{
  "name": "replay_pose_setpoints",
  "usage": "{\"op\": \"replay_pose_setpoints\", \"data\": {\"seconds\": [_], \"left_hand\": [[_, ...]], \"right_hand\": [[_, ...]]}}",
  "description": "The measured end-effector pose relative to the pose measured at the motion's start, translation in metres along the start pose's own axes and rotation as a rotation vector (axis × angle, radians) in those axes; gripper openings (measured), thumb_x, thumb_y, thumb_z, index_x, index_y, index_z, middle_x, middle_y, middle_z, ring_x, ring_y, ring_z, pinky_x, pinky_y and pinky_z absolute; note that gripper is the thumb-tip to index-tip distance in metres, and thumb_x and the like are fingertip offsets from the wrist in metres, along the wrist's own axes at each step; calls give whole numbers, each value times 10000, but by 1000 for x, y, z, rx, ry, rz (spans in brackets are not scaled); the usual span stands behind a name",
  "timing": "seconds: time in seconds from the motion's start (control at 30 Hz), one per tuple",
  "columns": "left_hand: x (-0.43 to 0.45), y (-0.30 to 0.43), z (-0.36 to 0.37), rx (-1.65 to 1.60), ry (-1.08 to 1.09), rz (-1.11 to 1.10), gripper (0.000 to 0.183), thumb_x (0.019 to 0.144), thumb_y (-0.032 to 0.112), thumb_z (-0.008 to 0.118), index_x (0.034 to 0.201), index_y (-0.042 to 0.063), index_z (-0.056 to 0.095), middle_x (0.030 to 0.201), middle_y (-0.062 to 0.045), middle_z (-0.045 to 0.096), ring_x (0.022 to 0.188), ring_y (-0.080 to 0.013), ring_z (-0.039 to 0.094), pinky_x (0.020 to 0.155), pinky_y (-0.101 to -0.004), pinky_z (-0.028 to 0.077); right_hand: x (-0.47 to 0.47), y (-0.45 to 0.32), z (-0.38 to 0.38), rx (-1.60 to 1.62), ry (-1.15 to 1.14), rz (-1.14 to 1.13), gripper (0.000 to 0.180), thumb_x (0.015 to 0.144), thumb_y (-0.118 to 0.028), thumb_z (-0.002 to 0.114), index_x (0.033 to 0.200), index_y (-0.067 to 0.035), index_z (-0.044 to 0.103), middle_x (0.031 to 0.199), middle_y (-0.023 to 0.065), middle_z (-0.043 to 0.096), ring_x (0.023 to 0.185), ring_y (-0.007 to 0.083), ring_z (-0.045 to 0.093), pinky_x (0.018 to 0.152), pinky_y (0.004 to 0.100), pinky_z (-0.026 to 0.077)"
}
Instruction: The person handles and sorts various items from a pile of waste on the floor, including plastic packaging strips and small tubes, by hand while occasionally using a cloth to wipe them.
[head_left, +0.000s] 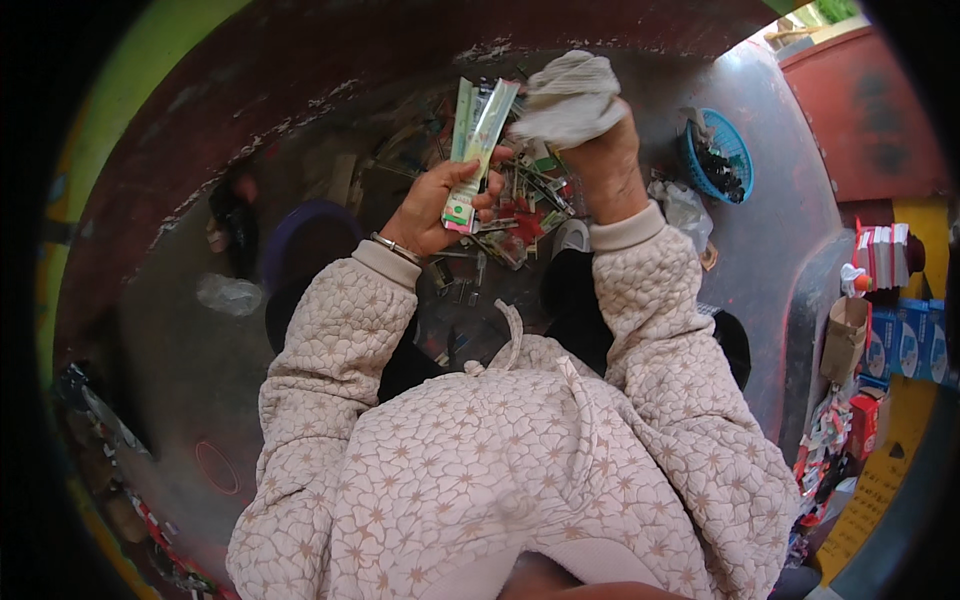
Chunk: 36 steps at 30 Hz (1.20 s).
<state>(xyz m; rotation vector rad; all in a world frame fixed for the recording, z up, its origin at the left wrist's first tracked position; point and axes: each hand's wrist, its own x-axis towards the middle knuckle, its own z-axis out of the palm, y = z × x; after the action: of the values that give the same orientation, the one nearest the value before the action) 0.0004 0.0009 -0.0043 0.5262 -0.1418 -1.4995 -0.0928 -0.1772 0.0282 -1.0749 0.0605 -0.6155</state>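
Two slim green and white plastic packets (480, 154) are gripped in my left hand (442, 196), which wears a metal bangle at the wrist. To its right, my right hand (611, 169) holds a crumpled white cloth (574, 101), slightly blurred. Below both hands, a heap of mixed small packages and slender items (529, 195) lies on the floor. Red pieces and clear plastic show among them. My fingers partly hide the packets, and the cloth covers part of the heap.
A blue plastic basket (724, 157) with dark scraps stands right of the heap, near a clear plastic bag (684, 214). At left are a purple round container (311, 217) and another clear bag (229, 294). Blue boxes (904, 341) and a brown paper bag (845, 337) sit at far right.
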Motion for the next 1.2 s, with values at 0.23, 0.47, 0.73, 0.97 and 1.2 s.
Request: {"op": "replay_pose_setpoints", "data": {"seconds": [0.23, 0.47, 0.73, 0.97, 1.2], "left_hand": [[2, 1, -3, 26, 115, 1, 296, 933, 178, 343, 1165, 57, 481, 1015, -79, 585, 827, -184, 598, 568, -299, 515], [-9, 9, 0, 255, 144, 61, 274, 920, 145, 359, 1135, 29, 481, 920, -93, 605, 693, -167, 617, 510, -240, 511], [-19, 14, 15, 348, -106, -89, 367, 915, 157, 418, 1200, -73, 400, 1146, -236, 549, 498, -129, 584, 431, -202, 480], [-9, 8, 8, 140, 41, -64, 313, 926, 162, 427, 1161, -45, 426, 1041, -182, 591, 525, -115, 592, 463, -183, 521], [-18, 8, 2, 372, 72, 13, 227, 888, 103, 471, 1094, 11, 456, 984, -169, 598, 542, -135, 583, 451, -203, 477]], "right_hand": [[6, 16, 33, -1326, -168, -570, 126, 798, -57, 611, 911, -11, 576, 1000, 56, 615, 933, 137, 570, 805, 286, 473], [-8, 16, 54, -1162, -189, -382, 325, 727, -195, 696, 1011, -70, 597, 964, 106, 522, 823, 259, 574, 693, 348, 484], [26, 4, -6, -1654, 343, -546, 195, 766, -242, 639, 868, -80, 603, 910, 142, 506, 740, 313, 572, 624, 393, 488], [12, -23, 23, -1431, 467, -832, 222, 780, -266, 650, 841, -56, 610, 827, 134, 538, 748, 271, 542, 688, 358, 445], [-14, 18, 42, -1336, -153, -314, 255, 763, -309, 636, 911, -111, 577, 874, 86, 521, 716, 298, 596, 606, 386, 488]]}}
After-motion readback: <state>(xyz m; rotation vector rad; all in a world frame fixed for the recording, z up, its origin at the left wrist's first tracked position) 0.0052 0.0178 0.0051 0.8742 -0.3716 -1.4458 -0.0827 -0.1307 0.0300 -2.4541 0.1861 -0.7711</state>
